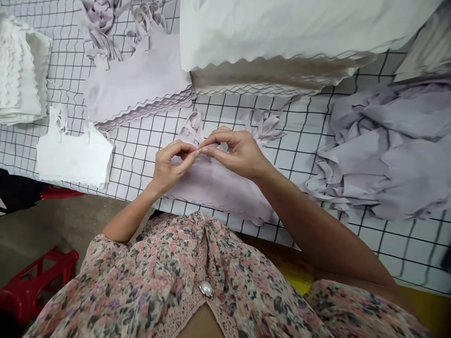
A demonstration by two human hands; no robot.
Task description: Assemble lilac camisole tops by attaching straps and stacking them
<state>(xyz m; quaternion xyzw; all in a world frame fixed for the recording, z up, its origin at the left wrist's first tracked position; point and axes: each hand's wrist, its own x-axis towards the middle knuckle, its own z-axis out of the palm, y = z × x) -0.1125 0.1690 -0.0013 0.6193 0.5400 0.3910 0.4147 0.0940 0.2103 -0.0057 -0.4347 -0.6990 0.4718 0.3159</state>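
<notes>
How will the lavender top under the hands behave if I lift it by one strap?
The lavender top will probably hang limp, since its straps lie bunched and crumpled. It looks light, judging by the thin, wavy lower edge. Pushed sideways, it may wrinkle or slide, lying flat on the checked cloth.

Remotely, I see a gridded table (303, 124): on it, lilac top (225, 188) mid-dial, white pile (289, 30) at 1 o'clock, lilac heap (394, 150) at 3.

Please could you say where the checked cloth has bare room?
Bare cloth shows between the small white top and the near lilac top, and between that top and the lilac heap. The far middle is crowded: the lilac stack seems to meet the big white pile.
</notes>
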